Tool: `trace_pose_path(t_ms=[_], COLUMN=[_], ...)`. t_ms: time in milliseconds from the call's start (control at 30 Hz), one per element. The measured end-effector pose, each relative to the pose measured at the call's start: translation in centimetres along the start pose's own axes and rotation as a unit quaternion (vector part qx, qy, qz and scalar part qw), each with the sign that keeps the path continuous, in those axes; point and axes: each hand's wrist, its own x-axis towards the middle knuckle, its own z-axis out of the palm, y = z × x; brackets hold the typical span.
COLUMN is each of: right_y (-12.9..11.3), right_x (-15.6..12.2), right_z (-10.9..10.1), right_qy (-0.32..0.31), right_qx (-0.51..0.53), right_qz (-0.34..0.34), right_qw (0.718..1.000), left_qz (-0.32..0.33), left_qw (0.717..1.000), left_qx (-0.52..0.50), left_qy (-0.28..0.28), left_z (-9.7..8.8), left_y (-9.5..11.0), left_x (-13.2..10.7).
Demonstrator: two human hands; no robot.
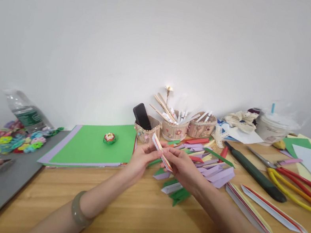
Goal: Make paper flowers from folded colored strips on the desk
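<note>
One folded strip (157,143) sat pinched in your left hand (145,155) and right hand (183,167), both clamped on it and close together, above the surface (114,213). Near your right hand lay a heap of coloured paper pieces (218,173). Past your hands stood three pots (173,131), the left one with a phone (142,116) in it. To the left, a small ornament (109,138) rested on a green sheet (84,146). Scissors (294,193) and a dark green tool (255,173) lay off to your right.
</note>
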Motion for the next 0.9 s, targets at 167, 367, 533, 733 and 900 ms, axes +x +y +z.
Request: trace_pose_path(t_ms=[167, 367, 533, 733, 900], right_y=[-0.4, -2.7, -2.6, -1.8, -1.6], right_x=[0.3, 0.0, -0.5, -0.2, -0.1], right_z=[-0.9, -2.7, -2.5, -2.6, -2.9], right_qy=[-0.013, 0.043, -0.086, -0.09, -0.126], right_qx=[-0.134, -0.284, -0.418, -0.468, -0.473], right_qz=[-0.027, -0.161, -0.266, -0.278, -0.293], right_qw=[0.991, 0.944, 0.864, 0.834, 0.821], left_qz=[-0.007, -0.043, -0.089, -0.085, -0.074], left_qw=[1.0, 0.999, 0.994, 0.994, 0.995], left_qx=[-0.016, -0.018, -0.01, 0.002, 0.021], left_qy=[-0.002, 0.007, -0.059, -0.074, -0.066], left_z=[-0.4, -1.0, -0.6, -0.6, -0.6], left_y=[0.3, 0.5, 0.5, 0.1, 0.1], left_x=[0.1, 0.5, 0.1, 0.1, 0.1])
